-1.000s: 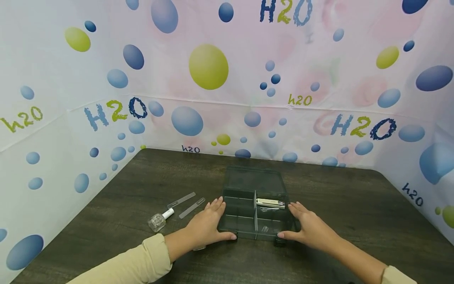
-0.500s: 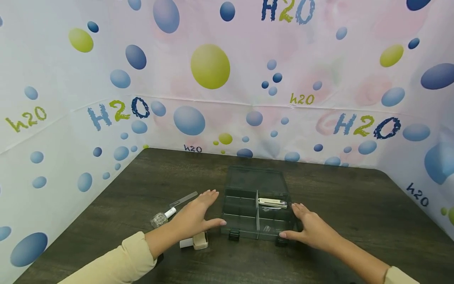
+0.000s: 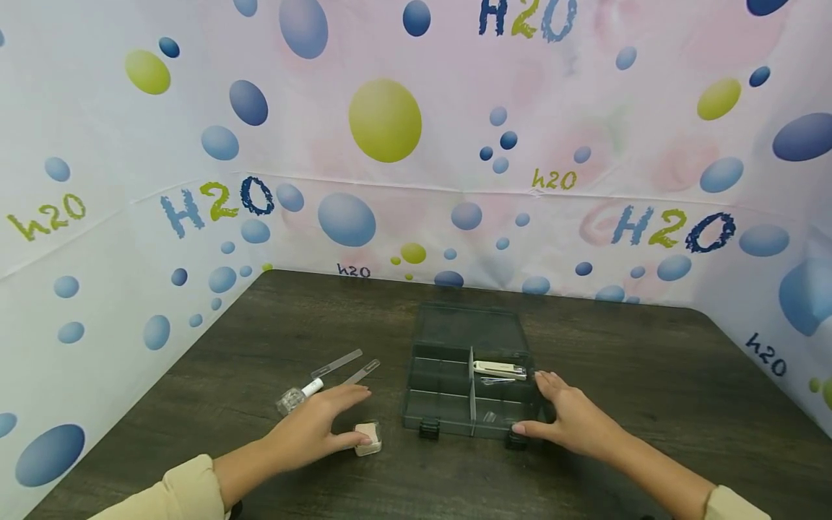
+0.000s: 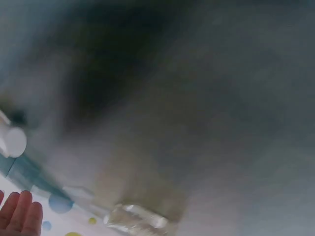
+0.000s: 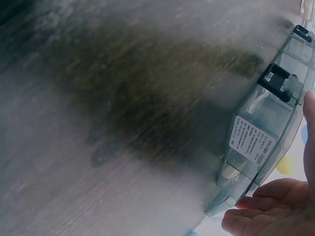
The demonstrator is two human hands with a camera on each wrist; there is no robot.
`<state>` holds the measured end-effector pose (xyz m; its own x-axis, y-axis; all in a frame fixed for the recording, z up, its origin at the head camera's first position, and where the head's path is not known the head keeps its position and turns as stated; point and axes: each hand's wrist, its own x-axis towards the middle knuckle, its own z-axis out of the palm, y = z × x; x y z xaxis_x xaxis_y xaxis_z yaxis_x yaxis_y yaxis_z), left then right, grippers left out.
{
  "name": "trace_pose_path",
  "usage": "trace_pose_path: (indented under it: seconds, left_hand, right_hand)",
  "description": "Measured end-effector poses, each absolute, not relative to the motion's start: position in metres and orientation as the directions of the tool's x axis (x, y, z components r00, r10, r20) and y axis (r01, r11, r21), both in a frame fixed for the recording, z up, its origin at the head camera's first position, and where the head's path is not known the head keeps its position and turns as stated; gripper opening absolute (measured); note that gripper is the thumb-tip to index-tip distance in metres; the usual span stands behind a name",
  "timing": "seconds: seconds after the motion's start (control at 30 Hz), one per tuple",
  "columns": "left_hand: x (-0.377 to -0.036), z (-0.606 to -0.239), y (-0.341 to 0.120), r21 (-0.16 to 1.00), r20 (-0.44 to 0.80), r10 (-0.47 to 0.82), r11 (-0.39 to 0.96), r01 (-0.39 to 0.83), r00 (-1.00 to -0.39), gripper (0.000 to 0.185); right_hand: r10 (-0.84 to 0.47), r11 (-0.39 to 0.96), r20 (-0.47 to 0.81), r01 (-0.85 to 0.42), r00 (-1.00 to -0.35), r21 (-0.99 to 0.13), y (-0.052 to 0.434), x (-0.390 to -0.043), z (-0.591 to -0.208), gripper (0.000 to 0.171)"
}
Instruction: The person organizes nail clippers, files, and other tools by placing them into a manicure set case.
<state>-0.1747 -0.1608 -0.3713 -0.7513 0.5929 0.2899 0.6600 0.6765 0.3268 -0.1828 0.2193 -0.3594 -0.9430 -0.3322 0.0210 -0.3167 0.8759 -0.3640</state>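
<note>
- Dark wood-grain tabletop (image 3: 650,375) lies under both hands, with a bubble-printed backdrop (image 3: 390,123) standing behind and to either side of them.
- Smoky clear plastic box (image 3: 469,375) sits open just left of the right hand, its lid laid back away from the person; inner walls split it into compartments.
- Right hand (image 3: 572,419) rests against the box's right side, fingers nearly straight along the wall and the thumb on the near corner by a black latch (image 5: 278,81).
- Left hand (image 3: 312,430) lies well left of the box, fingers spread and relaxed, thumb tip touching a small beige block (image 3: 367,438); it grips nothing.
- White nail clipper (image 3: 499,370) lies in the box's far right compartment, close to the right hand's fingertips.
- Clear bottle (image 3: 295,397) with a white cap lies on its side just beyond the left hand.
- Two clear strips (image 3: 347,366) lie side by side past the left hand's fingertips.
</note>
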Motion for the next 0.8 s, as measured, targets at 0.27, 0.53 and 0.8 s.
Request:
trace_pose_path:
  seconds: [0.27,0.53,0.8]
  left_hand:
    - [-0.165,-0.377,-0.171,0.352,0.304,0.588,0.662,0.662,-0.75,0.054]
    - [-0.165,-0.383,-0.174,0.362,0.239,0.6,0.675,0.643,-0.764,0.031]
    - [-0.166,-0.384,-0.174,0.375,0.243,0.589,0.676,0.634,-0.771,0.011]
  right_hand:
    - [-0.342,0.871,0.013,-0.322,-0.94,-0.371,0.219,-0.183,-0.358,0.1]
    - [-0.343,0.871,0.0,-0.318,-0.939,-0.374,0.22,-0.183,-0.36,0.1]
    - [-0.346,0.873,-0.011,-0.318,-0.938,-0.369,0.222,-0.185,-0.36,0.101]
